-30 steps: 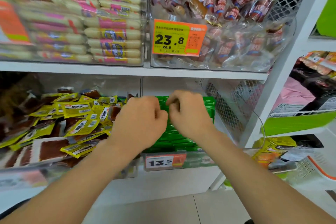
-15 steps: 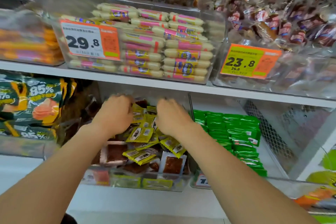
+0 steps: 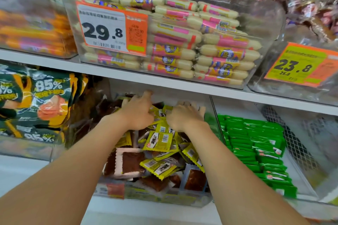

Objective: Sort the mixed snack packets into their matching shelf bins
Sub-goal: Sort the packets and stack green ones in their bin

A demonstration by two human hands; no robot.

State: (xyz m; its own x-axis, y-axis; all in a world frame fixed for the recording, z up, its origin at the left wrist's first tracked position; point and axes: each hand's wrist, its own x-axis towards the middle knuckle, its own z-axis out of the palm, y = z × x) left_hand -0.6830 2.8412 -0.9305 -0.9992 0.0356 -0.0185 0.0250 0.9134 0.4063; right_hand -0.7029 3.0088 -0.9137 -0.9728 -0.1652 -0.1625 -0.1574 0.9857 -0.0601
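**Snack packets lie mixed in the centre bin, both hands in the pile**

The snack packets point(image 3: 159, 140) at issue are small yellow sachets, heaped loosely among flat brown packets point(image 3: 131, 165) in a clear bin point(image 3: 155, 195) on the lower shelf, at the centre of the frame. The left hand point(image 3: 137, 113) and the right hand point(image 3: 184, 117) reach side by side into the back of that heap, palms down on the yellow sachets. The left fingers point(image 3: 147, 95) stretch toward the rear wall; the right fingers curl down over the pile. The undersides of both hands are hidden, so I cannot tell whether either has a packet pinched.

To the right of centre, past a divider, green packets point(image 3: 256, 144) sit in neat rows. Above, on the upper shelf board point(image 3: 182, 86), a clear bin of pale sausages point(image 3: 182, 42) carries a 29.8 price label point(image 3: 109, 27).

The step in hand looks like gathering one kind out of the mix. The next move calls for a firm grip on the yellow sachets alone, then lifting them clear without dragging brown packets along.
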